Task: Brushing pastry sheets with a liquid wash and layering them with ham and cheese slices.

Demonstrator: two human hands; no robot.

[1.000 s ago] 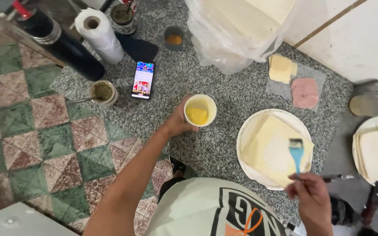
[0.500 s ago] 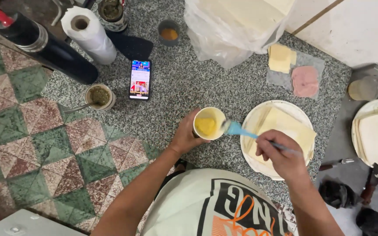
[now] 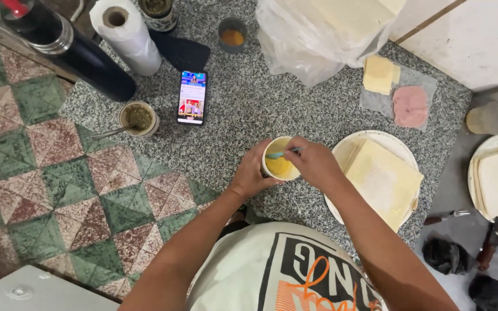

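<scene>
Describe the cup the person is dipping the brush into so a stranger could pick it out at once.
On the grey speckled counter, look just left of the white plate stacked with pale square sheets. The small white cup sits there, gripped by the left hand while the right hand dips a blue brush into it. Unlike the other cups, it holds bright yellow liquid.

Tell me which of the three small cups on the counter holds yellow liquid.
The cup in the left hand. The cup with the spoon holds green paste; the grey cup near the back holds something orange.
</scene>
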